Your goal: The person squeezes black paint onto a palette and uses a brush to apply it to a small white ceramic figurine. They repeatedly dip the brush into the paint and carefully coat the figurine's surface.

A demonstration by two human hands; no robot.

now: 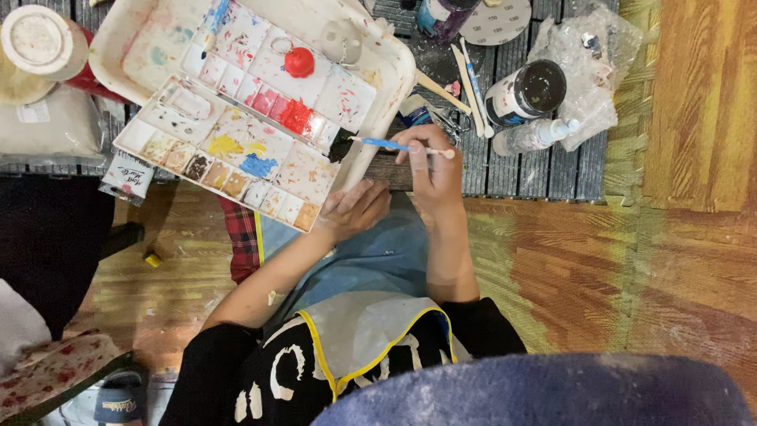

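Right now the right hand [432, 177] is closed around a thin paintbrush [402, 147] with a blue handle, fingers clamped on its shaft. The brush lies nearly level, its dark tip pointing left and touching, or almost touching, the right edge of the paint palette [229, 150].

The left hand [355, 209] is curled against the lower right corner of that palette, fingers bent together on its edge, just beside the right hand. The palette is a white box of small wells stained with yellow, blue, red and brown paint. It leans on a larger white tray [386, 59] smeared with colour, and a red cap [299, 61] sits on the part above it.

To the right of the brush, on the dark slatted desk [544, 173], stand an open black jar [527, 92] and a small clear bottle [536, 136] lying on its side, both beside a crumpled plastic bag [599, 47]. A few spare brushes [471, 79] lie near the jar. A paint tube [128, 177] pokes out below the palette's left corner.

Both forearms reach up over a blue lap and wooden floor [694, 197].
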